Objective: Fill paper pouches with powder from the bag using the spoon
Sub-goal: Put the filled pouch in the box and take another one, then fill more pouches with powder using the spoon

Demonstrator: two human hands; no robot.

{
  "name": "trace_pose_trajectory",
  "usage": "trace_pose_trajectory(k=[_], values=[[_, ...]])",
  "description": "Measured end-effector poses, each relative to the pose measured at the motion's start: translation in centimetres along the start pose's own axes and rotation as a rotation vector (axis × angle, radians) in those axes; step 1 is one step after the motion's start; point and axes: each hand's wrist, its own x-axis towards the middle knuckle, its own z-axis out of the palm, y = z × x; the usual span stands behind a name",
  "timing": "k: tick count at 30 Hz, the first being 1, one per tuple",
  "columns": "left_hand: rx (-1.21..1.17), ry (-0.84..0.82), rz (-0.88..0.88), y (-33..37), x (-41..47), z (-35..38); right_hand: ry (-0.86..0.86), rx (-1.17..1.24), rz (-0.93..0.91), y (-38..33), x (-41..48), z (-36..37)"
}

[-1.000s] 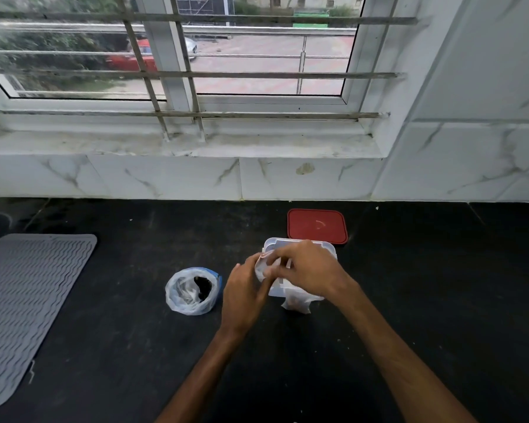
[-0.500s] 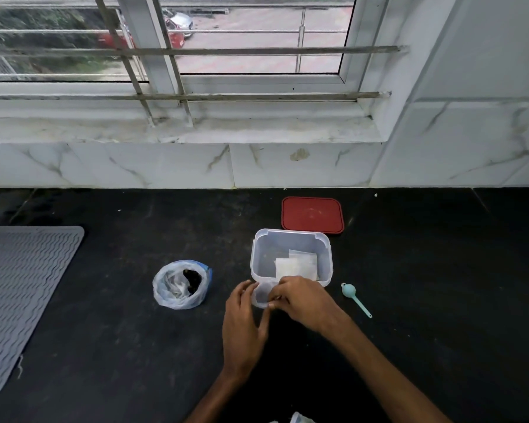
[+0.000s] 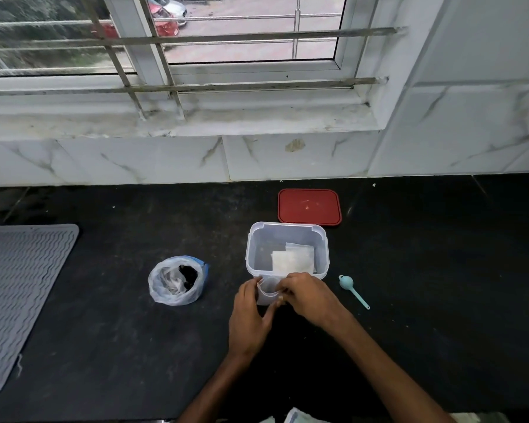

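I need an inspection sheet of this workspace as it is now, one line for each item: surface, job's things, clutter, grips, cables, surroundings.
Surface: black counter, with a few pale specks.
Job's things: plastic bag open, dark powder inside; blue spoon lying on the counter right of the clear container, untouched; spare pouches inside the container; one paper pouch held just in front of it.
Clutter: red lid flat behind the container; grey ribbed mat at far left.
Grips: left hand and right hand both pinch the paper pouch.
Cables: nothing seen.
Surroundings: marble-tiled wall; barred window above it.
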Motion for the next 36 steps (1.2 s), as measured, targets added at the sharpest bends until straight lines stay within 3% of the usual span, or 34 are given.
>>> trace_pose_trajectory(k=[7, 19, 27, 32, 36], values=[[-0.151, -0.046, 0.013, 0.3, 0.9, 0.6, 0.051, 0.025, -0.003, 0.1, 0.7, 0.1], [0.003, -0.128, 0.038, -1.8, 1.6, 0.7, 0.152, 0.040, -0.018, 0.5, -0.3, 0.9], [0.049, -0.083, 0.136, -1.7, 0.8, -3.0, 0.364, 0.198, 0.077, 3.8, -1.8, -1.1], [0.183, 0.017, 0.367, -0.1, 2.1, -4.8, 0.524, 0.215, 0.318, 8.3, -2.3, -1.8], [0.211, 0.016, 0.448, 3.1, 3.6, -3.5, 0.311, 0.071, 0.605, 11.1, -1.8, 0.1]])
